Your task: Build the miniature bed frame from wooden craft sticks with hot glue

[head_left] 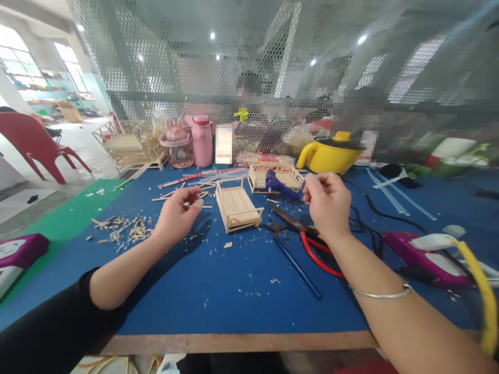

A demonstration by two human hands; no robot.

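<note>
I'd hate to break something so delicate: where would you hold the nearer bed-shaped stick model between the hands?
I'd take the stick model by both long sides of its slatted base, coming from left and right. The base looks closely packed and sturdy, while the near end rail is a thin raised stick that might snap.

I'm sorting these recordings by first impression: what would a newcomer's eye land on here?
Probably the bright yellow pot first, standing at the back right of the blue table. Next, a small bed-like frame of pale sticks, near the middle between the left hand and the right hand. The red-handled shears, lying right of the frame, also stand out against the blue.
</note>
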